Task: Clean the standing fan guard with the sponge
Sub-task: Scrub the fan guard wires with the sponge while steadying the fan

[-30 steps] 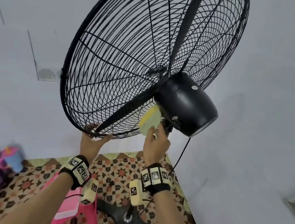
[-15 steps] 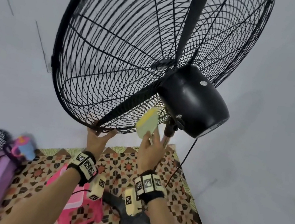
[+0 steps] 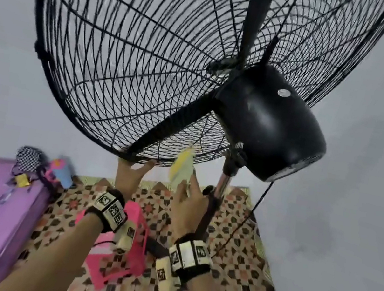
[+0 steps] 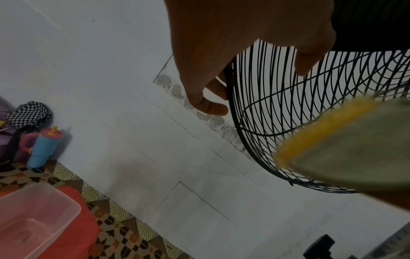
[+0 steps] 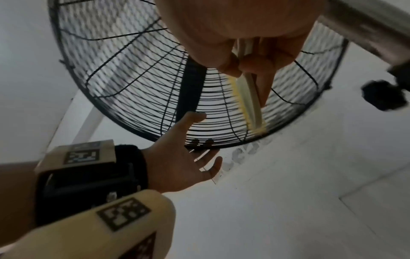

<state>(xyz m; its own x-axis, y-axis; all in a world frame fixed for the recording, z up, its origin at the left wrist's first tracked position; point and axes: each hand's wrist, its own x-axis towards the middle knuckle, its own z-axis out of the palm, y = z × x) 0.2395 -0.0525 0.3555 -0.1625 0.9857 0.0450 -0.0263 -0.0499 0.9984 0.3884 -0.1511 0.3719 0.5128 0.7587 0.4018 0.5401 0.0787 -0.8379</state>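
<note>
One black wire fan guard (image 3: 129, 58), tilted overhead, dusty-looking.

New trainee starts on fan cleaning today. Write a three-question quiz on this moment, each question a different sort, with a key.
1. True or false: the right hand holds the sponge.
2. Which part of the fan guard does the left hand touch? A) top rim B) bottom rim C) motor housing
3. Fill in: the sponge's bright edge is ____.

Key
1. True: thumb and fingers pinch it.
2. B: the fingers curl round the bottom rim.
3. Yellow.
</note>
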